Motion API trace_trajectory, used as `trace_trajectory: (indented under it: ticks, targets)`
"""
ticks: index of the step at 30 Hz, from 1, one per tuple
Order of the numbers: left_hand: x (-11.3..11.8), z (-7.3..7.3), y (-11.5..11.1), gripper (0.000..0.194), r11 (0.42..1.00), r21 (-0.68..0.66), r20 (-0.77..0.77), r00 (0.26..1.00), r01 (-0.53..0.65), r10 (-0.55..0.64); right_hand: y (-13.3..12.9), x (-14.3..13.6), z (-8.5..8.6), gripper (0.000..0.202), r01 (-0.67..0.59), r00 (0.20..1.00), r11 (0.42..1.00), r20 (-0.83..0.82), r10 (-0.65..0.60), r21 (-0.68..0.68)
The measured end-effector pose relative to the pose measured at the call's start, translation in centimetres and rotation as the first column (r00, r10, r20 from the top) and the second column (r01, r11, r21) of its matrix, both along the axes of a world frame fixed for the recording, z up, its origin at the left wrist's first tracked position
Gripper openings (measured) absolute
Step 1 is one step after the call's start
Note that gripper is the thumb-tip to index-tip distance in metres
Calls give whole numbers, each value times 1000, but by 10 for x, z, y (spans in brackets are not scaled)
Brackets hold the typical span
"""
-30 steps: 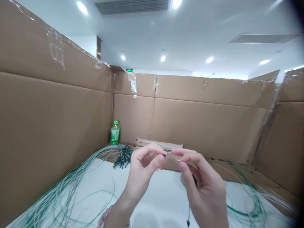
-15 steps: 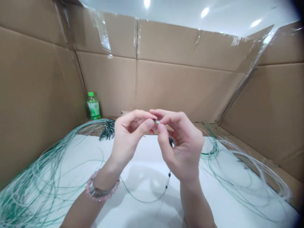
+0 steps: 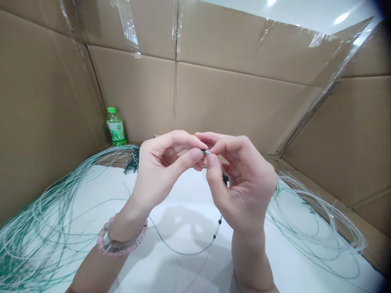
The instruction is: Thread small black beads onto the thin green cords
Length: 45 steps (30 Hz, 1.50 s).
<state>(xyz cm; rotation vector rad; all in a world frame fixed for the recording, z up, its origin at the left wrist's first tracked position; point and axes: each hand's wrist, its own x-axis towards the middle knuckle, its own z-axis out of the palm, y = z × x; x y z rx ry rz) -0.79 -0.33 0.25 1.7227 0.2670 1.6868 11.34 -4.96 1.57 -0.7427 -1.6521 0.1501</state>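
Observation:
In the head view, my left hand is closed, thumb and forefinger pinching the dark end of a small green-and-white wire end. On its other side my right hand pinches the same piece, so the fingertips of both hands nearly meet. A black connector-like piece shows beside the right palm, partly hidden by the fingers. Below the hands a thin green wire hangs in a loop, with two small black beads on its right side. A pink bead bracelet circles my left wrist.
Bundled green and white wires lie at the left, their dark ends gathered at the back. More coiled wires lie at the right on the white tabletop. A green-capped bottle stands in the back left corner, and cardboard walls enclose the table.
The view has tilted downward a little. Both hands keep their pinch on the wire end, and slightly more of its green part shows between the fingertips.

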Motion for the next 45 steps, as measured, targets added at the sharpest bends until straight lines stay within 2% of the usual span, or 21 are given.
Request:
trace_trajectory:
  ticks: [2, 4, 7, 9, 13, 16, 21, 25, 31, 34, 38, 42, 45]
  targets:
    - [-1, 2, -4, 7, 990, 73, -24, 993, -117, 120, 0, 1, -1, 11, 27, 999, 999, 33, -28, 37]
    - [-4, 5, -9, 11, 956, 162, -64, 964, -244, 257, 1, 2, -2, 10, 64, 995, 996, 77, -69, 67]
    - [-8, 9, -13, 15, 910, 250, -126, 920, -332, 371, 2, 3, -3, 9, 89, 986, 994, 137, -97, 66]
    - [-11, 9, -12, 16, 913, 262, -129, 926, -313, 354, 3, 4, -3, 9, 61, 990, 996, 123, -68, 65]
    - [-13, 7, -3, 23, 952, 241, -34, 979, -190, 203, 8, 2, -5, 14, -37, 999, 994, 2, 37, 107]
    - [-12, 7, 2, 24, 966, 202, 3, 986, -162, 165, 11, 0, -6, 15, -19, 997, 994, -69, 26, 105]
    - [-8, 7, 2, 18, 974, 148, -9, 985, -170, 174, 14, -3, -7, 13, -17, 986, 994, -161, 35, 109]
    - [-7, 6, 2, 11, 971, 127, -7, 979, -203, 206, 11, -3, -5, 11, -53, 985, 992, -156, 71, 114]
    - [-9, 6, -1, 9, 942, 143, -25, 950, -303, 310, 7, 0, -2, 20, 128, 989, 973, -94, -112, 190]
    - [-8, 7, -4, 9, 925, 166, -31, 936, -342, 352, 8, 0, -4, 21, 139, 989, 967, -77, -125, 215]
    - [-8, 6, -3, 12, 932, 186, -18, 948, -310, 319, 8, 0, -4, 22, 110, 993, 973, -63, -99, 205]
    - [-8, 5, 0, 8, 947, 127, 6, 955, -294, 295, 6, 0, -4, 22, 75, 995, 981, -86, -60, 180]
    - [-7, 5, 3, 8, 979, 75, 39, 981, -191, 189, 5, -1, -3, 23, 33, 995, 982, -99, -15, 184]
